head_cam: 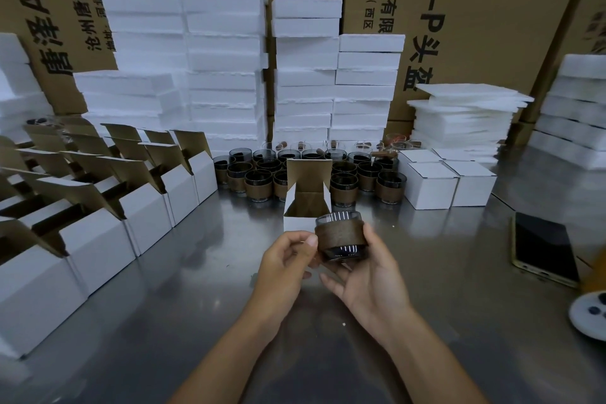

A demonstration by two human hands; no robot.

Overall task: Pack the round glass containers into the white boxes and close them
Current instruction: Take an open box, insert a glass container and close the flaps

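My right hand (367,275) grips a round glass container (341,236) with a brown band, tilted, in the middle of the view. Just left of it my left hand (285,259) holds the near wall of an open white box (301,203), whose brown-lined lid stands upright. The container hangs at the box's near right corner, outside it. Behind the box stand several more banded glass containers (259,184) in a cluster.
Rows of open white boxes (137,207) fill the left of the steel table (196,321). Several closed white boxes (433,187) sit at right. Foam stacks (223,43) and cardboard cartons rise behind. A phone (544,249) lies at the right.
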